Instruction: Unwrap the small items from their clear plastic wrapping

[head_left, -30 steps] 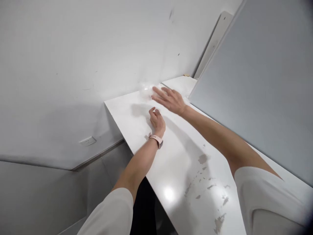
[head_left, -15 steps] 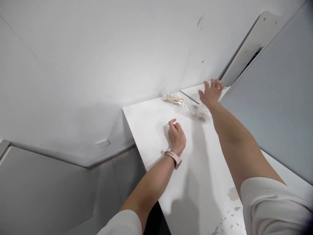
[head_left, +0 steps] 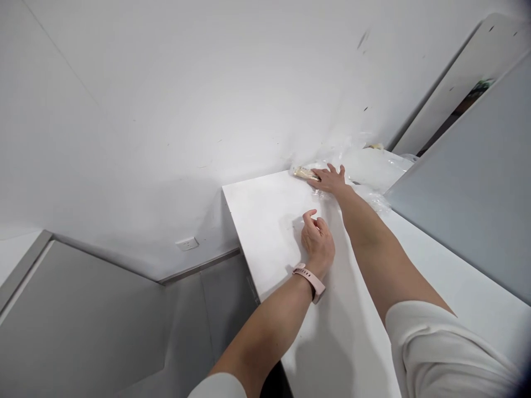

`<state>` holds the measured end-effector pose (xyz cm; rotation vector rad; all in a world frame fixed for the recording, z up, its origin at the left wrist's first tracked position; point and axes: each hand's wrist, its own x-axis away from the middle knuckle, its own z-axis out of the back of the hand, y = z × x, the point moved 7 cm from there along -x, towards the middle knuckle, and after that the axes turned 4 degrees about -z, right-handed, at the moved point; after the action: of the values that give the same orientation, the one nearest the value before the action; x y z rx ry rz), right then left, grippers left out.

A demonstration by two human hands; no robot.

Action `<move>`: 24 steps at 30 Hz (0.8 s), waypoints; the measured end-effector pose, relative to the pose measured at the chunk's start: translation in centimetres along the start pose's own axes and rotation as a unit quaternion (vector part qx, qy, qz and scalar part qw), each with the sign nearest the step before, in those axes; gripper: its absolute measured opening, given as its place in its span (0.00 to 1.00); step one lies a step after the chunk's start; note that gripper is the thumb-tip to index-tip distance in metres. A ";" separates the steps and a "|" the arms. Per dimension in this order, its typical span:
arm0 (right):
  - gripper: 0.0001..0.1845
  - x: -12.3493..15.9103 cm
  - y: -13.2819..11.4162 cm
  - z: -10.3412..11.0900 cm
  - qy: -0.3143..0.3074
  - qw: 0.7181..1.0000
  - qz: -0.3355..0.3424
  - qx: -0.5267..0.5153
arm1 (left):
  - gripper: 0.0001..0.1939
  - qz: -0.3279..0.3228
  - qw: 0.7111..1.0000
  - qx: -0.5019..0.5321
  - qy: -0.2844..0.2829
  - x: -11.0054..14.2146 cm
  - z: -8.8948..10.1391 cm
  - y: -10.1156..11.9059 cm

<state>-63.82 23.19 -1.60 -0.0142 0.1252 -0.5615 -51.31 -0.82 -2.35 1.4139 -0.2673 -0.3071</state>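
My right hand reaches to the far edge of the white table. Its fingers are spread, and some of them lie over the near end of a gold-coloured packet in clear plastic wrap. What the wrapped packet contains cannot be made out. Crumpled clear plastic lies to the right, partly behind my right wrist. Closer to me, my left hand hovers over or rests on the table with its fingers loosely curled in, and nothing shows in it. A pink watch band circles that wrist.
A white wall borders the table's far side, with a socket low on it. A grey panel stands along the right. Behind it leans a white board. More plastic and a small yellowish thing lie at the far corner.
My right hand has come left and down from above the far corner onto the gold packet. The crumpled plastic now lies farther right. My left hand keeps its curled pose, and the view has shifted slightly.
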 end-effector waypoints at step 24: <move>0.22 35.8 4.9 4.5 0.004 0.986 -0.019 -0.168 | 0.19 -0.111 0.989 0.000 0.101 -2.2 1.5 -0.2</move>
<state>-30.62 8.21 -1.43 -0.3429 0.2269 -0.5725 -53.91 -1.37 -2.32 1.4661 0.0582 -0.3425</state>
